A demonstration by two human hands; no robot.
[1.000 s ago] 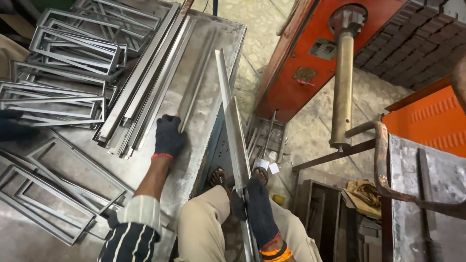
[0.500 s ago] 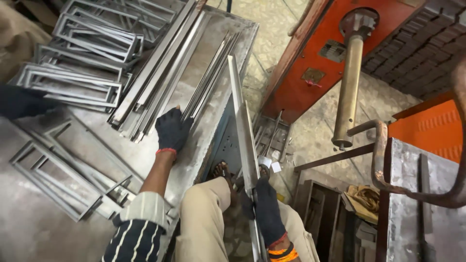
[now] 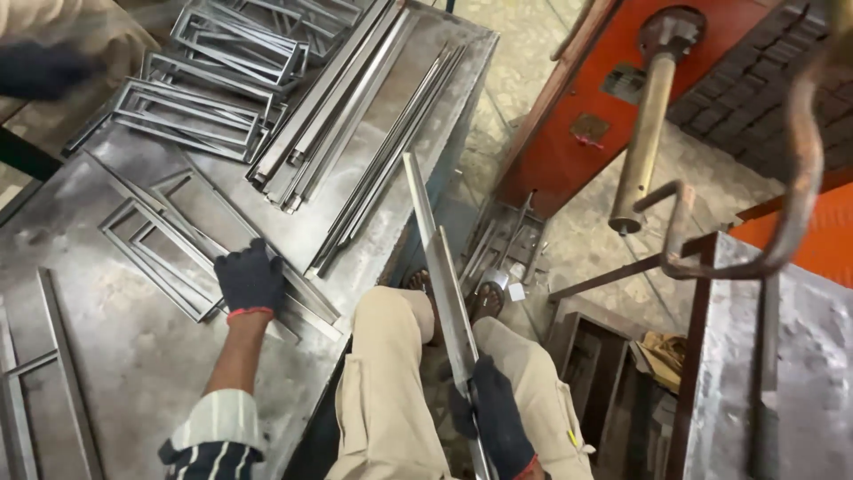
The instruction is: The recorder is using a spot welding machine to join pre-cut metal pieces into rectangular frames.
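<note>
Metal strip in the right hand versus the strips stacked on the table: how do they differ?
The single metal strip is gripped by the gloved right hand and rises tilted off the table's edge, over the legs. The stacked strips lie flat on the steel table, bundled side by side, held by no one. The gloved left hand rests on flat frame pieces instead. Both are long, narrow, grey bare metal.

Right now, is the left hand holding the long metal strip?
No, the left hand rests on the table; the right hand grips the strip.
</note>
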